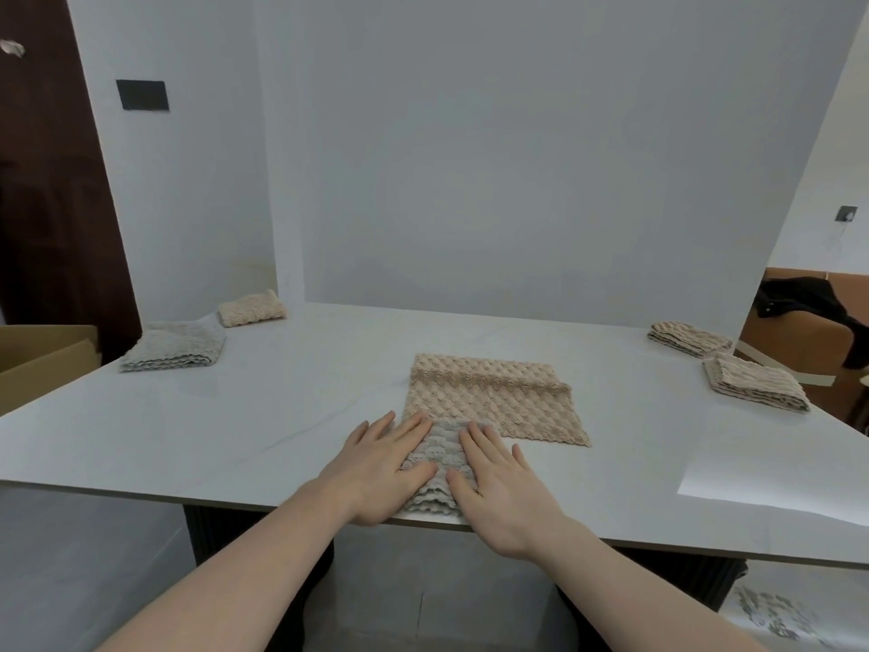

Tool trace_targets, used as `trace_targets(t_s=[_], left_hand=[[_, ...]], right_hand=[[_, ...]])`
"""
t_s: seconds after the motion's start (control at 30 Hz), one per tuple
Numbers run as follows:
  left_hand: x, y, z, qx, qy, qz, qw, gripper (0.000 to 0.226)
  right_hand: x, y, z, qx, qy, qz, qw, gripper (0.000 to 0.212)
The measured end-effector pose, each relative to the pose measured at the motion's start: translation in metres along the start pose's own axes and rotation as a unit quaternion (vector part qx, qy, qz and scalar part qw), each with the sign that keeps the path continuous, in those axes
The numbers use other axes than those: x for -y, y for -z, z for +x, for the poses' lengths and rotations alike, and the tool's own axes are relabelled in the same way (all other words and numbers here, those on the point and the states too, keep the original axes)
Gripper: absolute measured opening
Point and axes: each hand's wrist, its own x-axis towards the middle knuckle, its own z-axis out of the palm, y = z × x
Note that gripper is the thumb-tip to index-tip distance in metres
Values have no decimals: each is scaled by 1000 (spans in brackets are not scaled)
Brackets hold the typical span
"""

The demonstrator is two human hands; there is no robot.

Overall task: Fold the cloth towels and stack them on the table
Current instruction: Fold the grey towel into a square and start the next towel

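Both hands lie flat, their grip slack with fingers straight and spread: the left hand (382, 468) and the right hand (499, 482) press palm-down on either side of a small folded grey towel (439, 468) at the near edge of the bench (282, 416), whose smooth, pale slab is faintly veined like marble. This towel is a thick, narrow rectangle of puffy, scalloped weave, its layered edges showing at the front. Just behind it, partly under its far end, a beige towel (493, 402) lies in a broad rectangle with a quilted, bubbled surface and one folded band across its far side. Further off on the left sit a folded grey towel stack (176, 345) and a rolled beige towel (252, 308); far right, two folded beige ribbed towels (689, 338) (754, 383) lie close together.
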Motion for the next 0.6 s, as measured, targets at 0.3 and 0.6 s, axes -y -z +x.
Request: trace_targets(t_s=[0.3, 0.6], left_hand=[[-1, 0, -6, 28, 43, 10, 999, 72], [-3, -2, -16, 14, 88, -1, 996, 77]], right_hand=[[-1, 5, -8, 13, -33, 1, 999, 79], [-17, 14, -29, 50, -58, -36, 996, 86]])
